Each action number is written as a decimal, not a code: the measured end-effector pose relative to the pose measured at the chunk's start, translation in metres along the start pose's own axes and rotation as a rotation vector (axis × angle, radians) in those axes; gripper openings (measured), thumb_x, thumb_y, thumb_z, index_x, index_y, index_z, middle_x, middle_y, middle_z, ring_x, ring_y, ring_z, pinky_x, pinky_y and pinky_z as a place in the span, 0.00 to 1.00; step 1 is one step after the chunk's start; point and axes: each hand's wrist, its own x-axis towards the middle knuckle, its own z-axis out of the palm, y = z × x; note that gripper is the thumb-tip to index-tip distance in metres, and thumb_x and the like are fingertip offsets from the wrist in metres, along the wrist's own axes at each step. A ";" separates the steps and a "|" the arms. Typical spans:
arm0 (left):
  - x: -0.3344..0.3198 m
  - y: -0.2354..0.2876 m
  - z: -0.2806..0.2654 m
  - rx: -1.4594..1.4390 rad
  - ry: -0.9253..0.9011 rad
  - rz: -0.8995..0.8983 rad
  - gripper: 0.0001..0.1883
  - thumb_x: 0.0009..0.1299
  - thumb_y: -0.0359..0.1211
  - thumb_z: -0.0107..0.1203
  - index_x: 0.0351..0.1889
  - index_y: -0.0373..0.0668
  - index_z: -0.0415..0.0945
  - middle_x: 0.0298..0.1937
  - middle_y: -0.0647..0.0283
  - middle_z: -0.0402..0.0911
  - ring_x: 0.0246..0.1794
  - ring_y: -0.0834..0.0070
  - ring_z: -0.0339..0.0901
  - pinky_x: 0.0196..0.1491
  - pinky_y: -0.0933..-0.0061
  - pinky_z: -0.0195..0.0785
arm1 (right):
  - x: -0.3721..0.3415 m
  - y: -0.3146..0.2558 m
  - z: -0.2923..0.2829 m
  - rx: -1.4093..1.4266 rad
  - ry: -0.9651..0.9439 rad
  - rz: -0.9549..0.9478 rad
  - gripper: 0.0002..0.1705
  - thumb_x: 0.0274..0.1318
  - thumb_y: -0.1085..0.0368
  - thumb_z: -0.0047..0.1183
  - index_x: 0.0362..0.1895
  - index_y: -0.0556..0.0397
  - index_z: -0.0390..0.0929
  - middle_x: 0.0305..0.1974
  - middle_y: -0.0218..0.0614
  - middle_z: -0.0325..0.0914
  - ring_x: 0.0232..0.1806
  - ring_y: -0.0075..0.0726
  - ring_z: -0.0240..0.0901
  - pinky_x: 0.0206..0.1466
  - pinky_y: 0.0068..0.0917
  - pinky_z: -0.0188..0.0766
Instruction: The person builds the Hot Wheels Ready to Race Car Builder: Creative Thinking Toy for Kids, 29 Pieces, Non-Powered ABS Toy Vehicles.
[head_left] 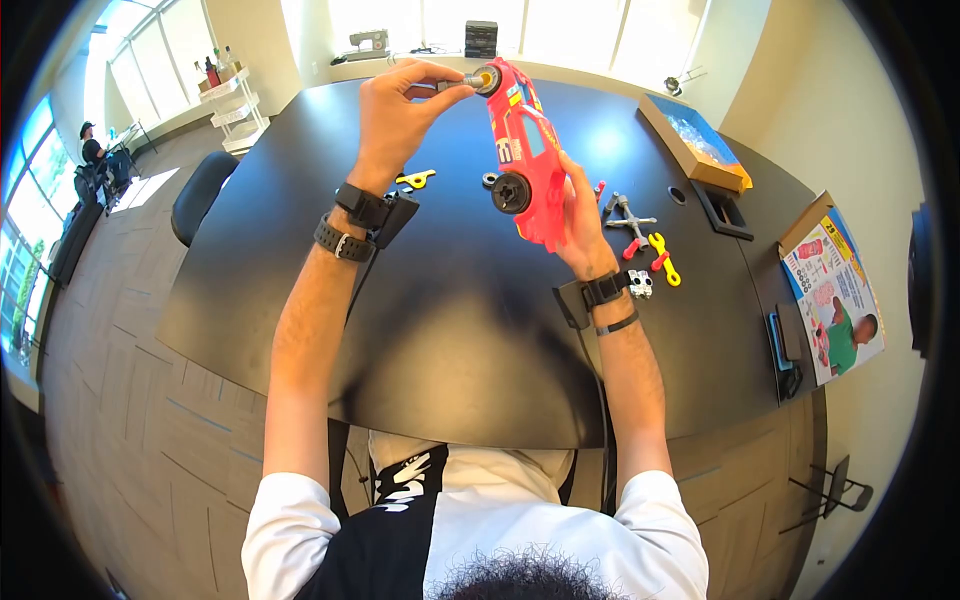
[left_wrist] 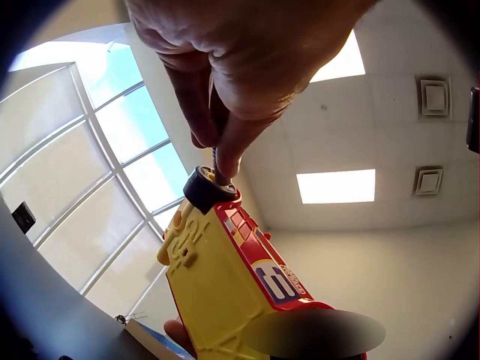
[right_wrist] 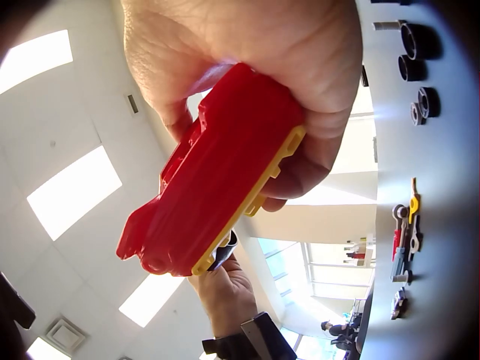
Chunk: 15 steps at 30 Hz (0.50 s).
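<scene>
Head view shows the glossy red plastic car point(head_left: 533, 150) aloft at 12 o'clock. Your right hand point(head_left: 583, 222) grips its body; your left hand point(head_left: 402, 105) pinches a slim grey shaft point(head_left: 474, 81) at its round, dark 11 o'clock wheel point(left_wrist: 201, 192). Tilting could slip the shaft loose; a slack grip could drop the car onto the smooth black table point(head_left: 450, 260).

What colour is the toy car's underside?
The toy car's underside is yellow, showing best in the left wrist view.
</scene>
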 end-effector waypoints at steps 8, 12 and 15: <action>0.000 0.009 0.003 0.125 -0.025 0.030 0.17 0.73 0.28 0.72 0.59 0.39 0.88 0.51 0.58 0.94 0.51 0.73 0.92 0.58 0.73 0.83 | 0.000 0.002 0.007 -0.077 0.045 -0.005 0.35 0.79 0.42 0.54 0.74 0.55 0.70 0.64 0.40 0.83 0.61 0.34 0.84 0.62 0.38 0.85; -0.005 0.007 0.018 0.176 -0.048 0.183 0.24 0.80 0.29 0.62 0.74 0.40 0.79 0.66 0.53 0.88 0.69 0.62 0.84 0.71 0.65 0.74 | -0.002 0.000 0.009 -0.102 0.019 0.028 0.35 0.79 0.41 0.54 0.74 0.55 0.70 0.65 0.40 0.83 0.61 0.33 0.84 0.62 0.37 0.85; -0.009 -0.003 0.026 0.043 -0.077 0.164 0.28 0.83 0.31 0.58 0.80 0.43 0.71 0.77 0.53 0.79 0.80 0.59 0.73 0.79 0.60 0.64 | -0.001 0.003 0.008 -0.071 0.031 0.012 0.36 0.79 0.41 0.54 0.75 0.55 0.69 0.65 0.41 0.82 0.62 0.33 0.84 0.63 0.38 0.85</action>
